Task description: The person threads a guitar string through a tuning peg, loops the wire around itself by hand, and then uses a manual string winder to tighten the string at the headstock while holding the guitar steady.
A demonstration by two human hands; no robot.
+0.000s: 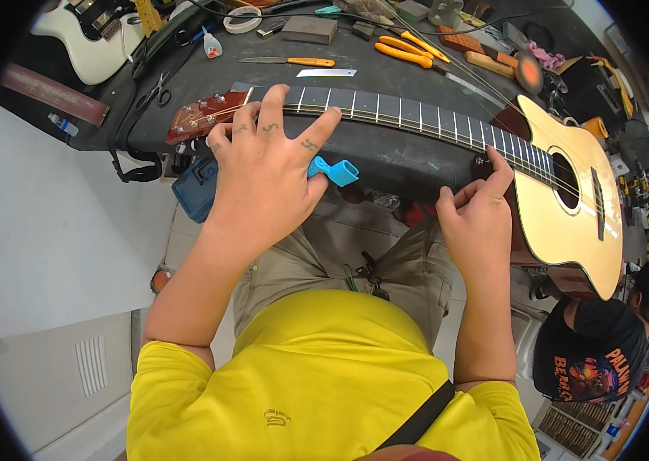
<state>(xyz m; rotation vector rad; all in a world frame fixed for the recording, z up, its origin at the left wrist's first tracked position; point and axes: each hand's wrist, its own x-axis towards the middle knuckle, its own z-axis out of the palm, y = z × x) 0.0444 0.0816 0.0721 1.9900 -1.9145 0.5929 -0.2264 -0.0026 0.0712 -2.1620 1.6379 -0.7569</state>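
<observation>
An acoustic guitar lies across the dark bench, its pale body at the right and red-brown headstock at the left. My left hand spreads its fingers over the strings near the nut while its thumb holds a blue string winder against the palm. My right hand reaches up to the fretboard near the body, index finger extended onto its edge, thumb apart and other fingers bent, with nothing visible in it.
Behind the neck lie a knife, a blade, pliers, scissors and a white electric guitar. A blue case sits below the bench edge. A person in black is at the lower right.
</observation>
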